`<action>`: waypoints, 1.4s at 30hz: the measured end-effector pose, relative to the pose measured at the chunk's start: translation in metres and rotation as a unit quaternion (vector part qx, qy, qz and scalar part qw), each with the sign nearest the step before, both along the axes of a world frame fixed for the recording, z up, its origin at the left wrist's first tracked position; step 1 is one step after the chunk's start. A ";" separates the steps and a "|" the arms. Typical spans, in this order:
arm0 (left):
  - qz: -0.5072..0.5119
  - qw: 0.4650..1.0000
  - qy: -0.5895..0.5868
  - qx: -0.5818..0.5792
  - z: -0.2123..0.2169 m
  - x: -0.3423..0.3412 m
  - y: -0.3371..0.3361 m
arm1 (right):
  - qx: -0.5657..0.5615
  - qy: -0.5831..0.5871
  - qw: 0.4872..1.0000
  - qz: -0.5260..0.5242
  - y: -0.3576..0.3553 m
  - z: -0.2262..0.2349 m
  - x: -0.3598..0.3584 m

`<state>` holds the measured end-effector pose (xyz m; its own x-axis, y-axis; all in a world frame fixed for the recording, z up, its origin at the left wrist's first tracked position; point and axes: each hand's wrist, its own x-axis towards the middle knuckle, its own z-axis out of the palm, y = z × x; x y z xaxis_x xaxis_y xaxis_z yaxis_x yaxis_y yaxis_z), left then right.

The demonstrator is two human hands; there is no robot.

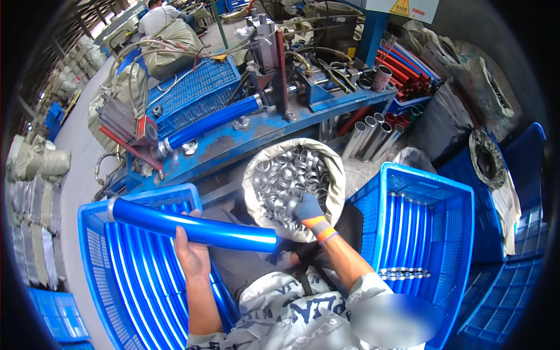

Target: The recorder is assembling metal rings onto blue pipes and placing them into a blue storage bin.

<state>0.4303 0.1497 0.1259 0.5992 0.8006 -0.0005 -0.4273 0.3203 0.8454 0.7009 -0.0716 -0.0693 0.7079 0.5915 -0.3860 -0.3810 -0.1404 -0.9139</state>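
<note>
My bare left hand (191, 252) is closed around a long, shiny blue tube (224, 231), tilted with its right end lower. A silver ring (111, 209) sits on the tube's left end. My right hand (305, 210), in a grey-blue glove with an orange cuff, reaches into a pale sack (254, 214) full of loose metal rings (286, 172). Its fingertips are blurred among the rings, so their grip cannot be made out. Below the held tube, a blue crate (88, 238) contains several similar blue tubes (137, 280).
On the right, another blue crate (382, 192) holds blue tubes with silver ends (408, 233). Ahead stands a blue metal bench (219, 153) with a blue tube (216, 123) clamped in its fixture. Bare metal tubes (373, 137) stand beyond the sack. A person (156, 20) sits in the far background.
</note>
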 end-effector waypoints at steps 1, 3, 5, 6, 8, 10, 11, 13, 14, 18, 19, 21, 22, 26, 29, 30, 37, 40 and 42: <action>0.006 0.998 -0.017 -0.052 -0.006 0.001 -0.003 | -0.074 -0.026 0.997 0.029 -0.008 -0.013 0.007; 0.012 0.997 -0.015 -0.074 -0.015 0.001 -0.005 | -0.031 0.063 0.997 0.019 -0.018 -0.025 0.011; 0.017 0.995 -0.022 -0.091 -0.017 0.005 -0.006 | 0.094 0.197 0.976 -0.023 -0.025 -0.024 0.010; 0.021 0.995 -0.026 -0.098 -0.013 0.000 -0.009 | 0.196 0.266 0.943 -0.042 -0.025 -0.020 0.003; 0.046 0.995 -0.022 -0.087 -0.020 -0.008 -0.005 | 0.315 0.273 0.908 0.042 -0.016 0.029 -0.017; 0.035 0.994 -0.026 -0.097 -0.030 -0.003 -0.009 | 0.356 0.234 0.904 0.037 -0.016 0.057 -0.030; 0.027 0.994 -0.034 -0.101 -0.032 0.000 -0.012 | 0.357 0.232 0.904 0.035 -0.016 0.068 -0.032; 0.036 0.995 -0.025 -0.095 -0.033 0.004 -0.017 | 0.318 0.141 0.937 0.030 -0.010 0.096 -0.037; 0.048 0.995 -0.016 -0.089 -0.033 0.005 -0.019 | 0.309 0.129 0.942 -0.013 -0.003 0.121 -0.044; 0.064 0.995 -0.011 -0.073 -0.029 0.002 -0.017 | 0.289 0.021 0.957 0.022 0.010 0.144 -0.045; 0.067 0.995 -0.015 -0.073 -0.031 0.002 -0.016 | 0.268 0.027 0.963 0.020 0.010 0.140 -0.044; 0.071 0.995 -0.021 -0.067 -0.032 0.002 -0.008 | 0.246 0.035 0.968 0.020 0.015 0.143 -0.044; 0.072 0.995 -0.022 -0.063 -0.033 0.000 -0.006 | 0.274 0.045 0.960 0.041 0.016 0.152 -0.045; 0.071 0.993 -0.051 -0.084 -0.028 0.001 0.005 | 0.241 -0.035 0.968 0.057 0.018 0.147 -0.029; 0.057 0.993 -0.057 -0.085 -0.026 0.003 0.005 | 0.228 -0.085 0.965 0.101 0.012 0.152 -0.024; 0.057 0.993 -0.055 -0.086 -0.027 0.003 0.003 | 0.237 -0.126 0.955 0.124 0.010 0.155 -0.025; 0.052 0.995 -0.042 -0.069 -0.033 0.002 0.000 | 0.336 0.021 0.938 0.086 0.018 0.153 -0.034; 0.054 0.996 -0.038 -0.065 -0.033 0.003 0.002 | 0.269 -0.007 0.959 0.083 0.020 0.156 -0.035; 0.059 0.996 -0.033 -0.065 -0.033 0.010 0.008 | 0.240 -0.060 0.965 0.089 0.026 0.150 -0.031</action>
<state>0.4404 0.1576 0.0924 0.5031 0.8612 -0.0723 -0.5217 0.3693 0.7691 0.6701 -0.0459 0.0804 0.6018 0.7976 0.0409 -0.2764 0.2560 -0.9263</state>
